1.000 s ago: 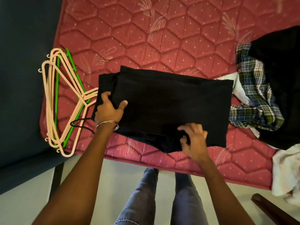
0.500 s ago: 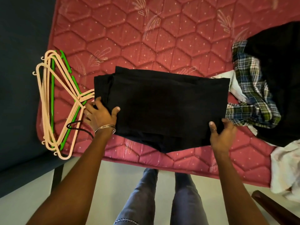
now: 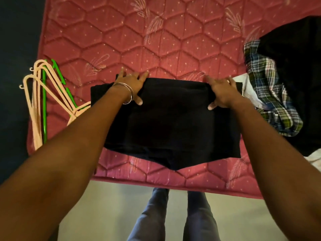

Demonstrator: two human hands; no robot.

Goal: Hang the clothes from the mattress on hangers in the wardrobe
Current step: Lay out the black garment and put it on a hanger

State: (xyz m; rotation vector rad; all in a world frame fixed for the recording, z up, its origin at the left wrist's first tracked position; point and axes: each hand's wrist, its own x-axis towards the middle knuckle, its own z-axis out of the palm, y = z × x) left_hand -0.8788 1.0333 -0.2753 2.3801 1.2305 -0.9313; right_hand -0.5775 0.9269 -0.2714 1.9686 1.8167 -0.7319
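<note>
Bare mattress [image 3: 173, 40] lay open beyond the folded black garment [image 3: 173, 122], while hangers [image 3: 43, 94] crowded its left side and a heap of clothes [image 3: 278, 87] blocked its right.

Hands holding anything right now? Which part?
Both grip the folded black garment at its far edge: left hand near the far-left corner, right hand near the far-right corner, thumbs on top.
</note>
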